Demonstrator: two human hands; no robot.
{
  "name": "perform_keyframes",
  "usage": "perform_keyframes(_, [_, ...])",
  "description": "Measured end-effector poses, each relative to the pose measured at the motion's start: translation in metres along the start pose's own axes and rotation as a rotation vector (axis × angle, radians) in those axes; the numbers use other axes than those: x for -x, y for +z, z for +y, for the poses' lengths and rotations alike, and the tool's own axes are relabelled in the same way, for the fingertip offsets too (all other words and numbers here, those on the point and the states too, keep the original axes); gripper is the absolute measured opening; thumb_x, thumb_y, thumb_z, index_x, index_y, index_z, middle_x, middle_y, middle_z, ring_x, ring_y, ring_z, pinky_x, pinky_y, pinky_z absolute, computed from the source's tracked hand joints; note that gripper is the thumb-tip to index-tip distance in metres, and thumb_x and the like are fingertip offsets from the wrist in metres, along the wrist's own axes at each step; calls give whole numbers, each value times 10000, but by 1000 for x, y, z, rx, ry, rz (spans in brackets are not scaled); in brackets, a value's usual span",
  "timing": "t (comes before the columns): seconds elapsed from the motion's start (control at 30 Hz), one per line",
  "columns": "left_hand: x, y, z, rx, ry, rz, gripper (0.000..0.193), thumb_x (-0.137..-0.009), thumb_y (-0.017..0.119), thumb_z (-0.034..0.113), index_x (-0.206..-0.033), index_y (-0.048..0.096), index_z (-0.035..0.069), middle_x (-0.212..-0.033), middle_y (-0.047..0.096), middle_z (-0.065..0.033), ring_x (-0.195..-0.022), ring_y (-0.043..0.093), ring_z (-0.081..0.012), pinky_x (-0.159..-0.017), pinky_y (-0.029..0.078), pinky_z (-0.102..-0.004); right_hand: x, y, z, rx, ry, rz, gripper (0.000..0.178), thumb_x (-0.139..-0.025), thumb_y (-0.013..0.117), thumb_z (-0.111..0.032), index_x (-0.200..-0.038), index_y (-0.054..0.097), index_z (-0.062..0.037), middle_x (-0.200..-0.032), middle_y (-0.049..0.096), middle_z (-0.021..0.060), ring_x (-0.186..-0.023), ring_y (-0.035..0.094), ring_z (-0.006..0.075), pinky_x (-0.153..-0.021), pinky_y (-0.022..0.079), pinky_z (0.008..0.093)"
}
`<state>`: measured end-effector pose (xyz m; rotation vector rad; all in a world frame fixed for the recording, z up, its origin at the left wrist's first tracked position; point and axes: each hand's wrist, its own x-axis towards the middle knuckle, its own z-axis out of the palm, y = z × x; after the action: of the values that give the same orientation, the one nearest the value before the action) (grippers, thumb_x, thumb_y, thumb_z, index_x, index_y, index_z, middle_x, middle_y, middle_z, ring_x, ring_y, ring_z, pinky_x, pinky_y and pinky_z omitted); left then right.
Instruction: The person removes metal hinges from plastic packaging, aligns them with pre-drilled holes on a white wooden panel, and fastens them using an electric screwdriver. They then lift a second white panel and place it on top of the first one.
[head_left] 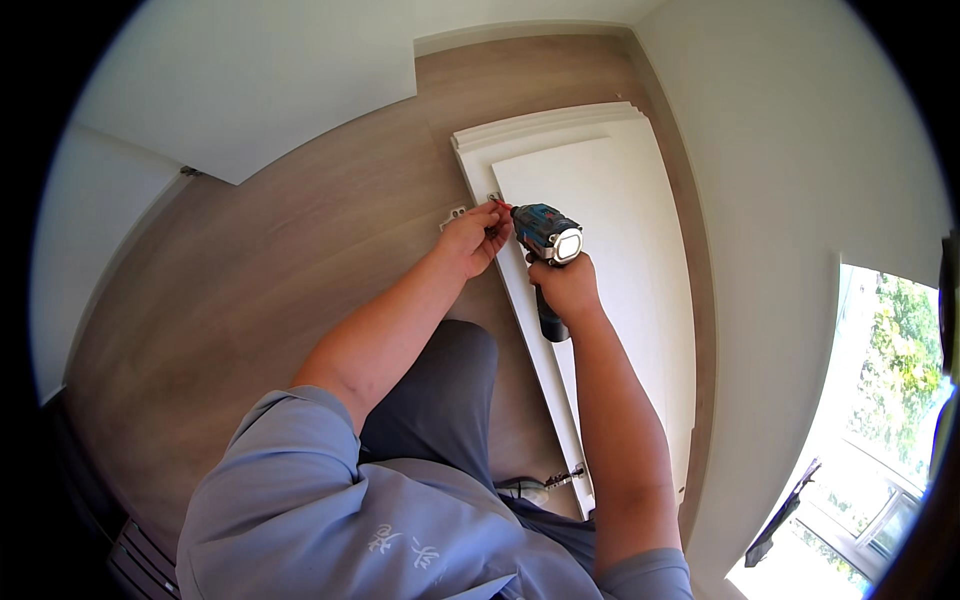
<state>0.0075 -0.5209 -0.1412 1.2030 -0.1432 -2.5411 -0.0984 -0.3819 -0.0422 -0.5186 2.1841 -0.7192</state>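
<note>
My right hand (566, 287) is wrapped round the grip of a blue and black cordless drill (540, 228). The drill points away to the left, and its red-tipped bit (503, 205) reaches a small metal hinge (493, 197) at the left edge of the top white panel (610, 230). Beside the bit, my left hand (477, 242) has its fingers bent together at the panel's edge; what they pinch is too small to make out. Just left of these fingers, a small metal plate with holes (453, 216) shows partly behind the hand.
Several white panels (550, 128) lie stacked on the wood floor (330, 200), close to the right wall (770, 150). Another hinge (570, 476) sits at the panel's near end, next to my shoe (522, 490). White boards (250, 90) stand at the upper left; a bright window (890, 350) is at right.
</note>
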Motion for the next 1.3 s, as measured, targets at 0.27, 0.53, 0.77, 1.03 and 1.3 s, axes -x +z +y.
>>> perform_keyframes(0.27, [-1, 2, -5, 37, 17, 14, 270, -1029, 482, 5, -1267, 608, 20, -1043, 664, -55, -879, 649, -146, -777, 607, -269, -13, -17, -26, 231, 25, -61, 328, -721, 722, -227, -921, 721, 34, -851, 732, 221, -828, 727, 378, -747, 578, 436])
perform_keyframes(0.53, [6, 4, -4, 3, 27, 25, 246, -1032, 485, 18, -1244, 611, 17, -1080, 658, -72, -881, 650, -158, -792, 605, -283, -8, -33, -77, 413, 26, -75, 303, -739, 683, -215, -946, 730, 1, -908, 744, 198, -877, 725, 363, -779, 574, 424])
perform_keyframes(0.77, [88, -23, -40, -695, -109, -166, 160, -1033, 581, 169, -1124, 675, 76, -891, 676, -31, -757, 622, -109, -697, 528, -256, -14, -31, -138, 753, 25, -159, 248, -827, 634, -207, -985, 745, -51, -1003, 758, 158, -939, 735, 315, -808, 575, 392])
perform_keyframes(1.03, [207, -55, -64, -1878, 721, -887, 92, -921, 629, 226, -906, 681, 151, -769, 664, -53, -733, 676, -270, -595, 526, -430, -24, -22, -133, 670, 16, -195, 299, -785, 679, -228, -999, 742, -29, -990, 757, 156, -946, 729, 294, -839, 562, 393])
perform_keyframes(1.3, [194, -54, -70, -1979, 786, -855, 106, -873, 626, 223, -801, 648, 150, -767, 677, -44, -729, 678, -276, -600, 528, -441, 94, -104, 18, 105, -152, 85, 348, -741, 774, -166, -1051, 718, -18, -947, 750, 163, -881, 729, 301, -812, 569, 395])
